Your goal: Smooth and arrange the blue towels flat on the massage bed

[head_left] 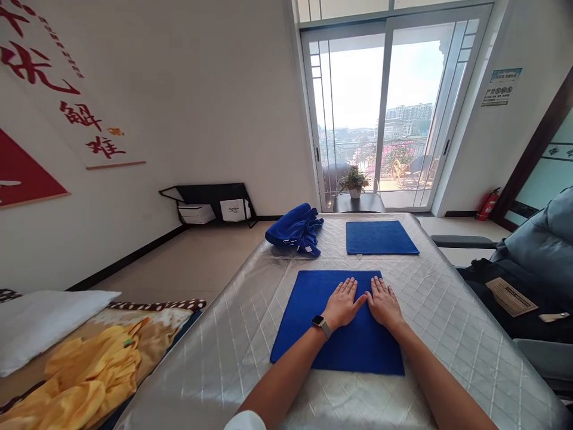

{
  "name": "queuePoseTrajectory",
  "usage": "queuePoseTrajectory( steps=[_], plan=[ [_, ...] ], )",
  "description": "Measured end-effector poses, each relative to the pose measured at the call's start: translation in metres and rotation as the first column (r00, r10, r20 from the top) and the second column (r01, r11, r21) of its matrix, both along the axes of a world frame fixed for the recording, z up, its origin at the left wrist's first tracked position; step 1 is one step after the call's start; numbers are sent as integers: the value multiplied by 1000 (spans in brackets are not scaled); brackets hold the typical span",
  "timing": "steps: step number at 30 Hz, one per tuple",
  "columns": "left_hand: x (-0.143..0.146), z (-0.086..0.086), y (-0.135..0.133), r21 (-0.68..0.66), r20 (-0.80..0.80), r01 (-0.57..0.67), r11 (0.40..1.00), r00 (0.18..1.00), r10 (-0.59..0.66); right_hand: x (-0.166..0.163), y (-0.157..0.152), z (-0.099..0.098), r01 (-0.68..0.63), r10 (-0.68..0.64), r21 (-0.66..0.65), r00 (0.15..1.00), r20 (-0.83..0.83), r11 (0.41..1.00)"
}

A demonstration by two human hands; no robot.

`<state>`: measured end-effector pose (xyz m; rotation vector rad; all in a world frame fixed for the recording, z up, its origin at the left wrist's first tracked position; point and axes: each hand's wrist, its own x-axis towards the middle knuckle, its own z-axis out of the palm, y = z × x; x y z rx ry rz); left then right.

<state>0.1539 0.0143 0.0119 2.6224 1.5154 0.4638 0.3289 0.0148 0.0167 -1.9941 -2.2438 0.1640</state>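
Blue cloth [299,319] lies flat beneath the left hand [342,303] and right hand [384,303], palms down with fingers extended and thumbs nearly meeting, apparently mid-smoothing, so the next move likely calls for even outward pressure.

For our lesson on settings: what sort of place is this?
Probably a room for living or resting: a white pillow on patterned bedding, a padded armchair, and glass doors facing a balcony.

Yellow cloth [96,373] (rumpled) lies near a white pillow [49,322]; fire extinguisher [487,205] at right.
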Motion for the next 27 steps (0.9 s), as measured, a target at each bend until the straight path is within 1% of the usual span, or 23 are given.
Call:
queuePoseTrajectory(
  steps=[4,7,11,14,17,21,27],
  plan=[
    [-44,2,5,-43,-32,-98,994,995,97,-1,-1,2,6,-6,-2,1000,-28,1000],
    [-82,0,8,-44,-54,-191,981,981,188,0,-1,1,11,-11,-12,999,-34,1000],
    [-132,-6,11,-3,-38,-359,933,933,359,0,0,0,12,-12,-14,1000,-8,1000],
    [-157,-12,14,-15,-4,-408,913,913,408,-1,0,1,13,-13,-13,1000,12,1000],
    [-164,-15,16,-19,2,-401,916,916,401,-2,-1,2,14,-14,-9,1000,23,1000],
    [-162,-14,15,-14,-7,-400,917,917,400,-4,-3,3,20,-20,-7,999,35,1000],
    [-160,-10,12,-32,4,-396,918,918,396,-7,-2,7,64,-61,-15,988,145,998]
  ],
)
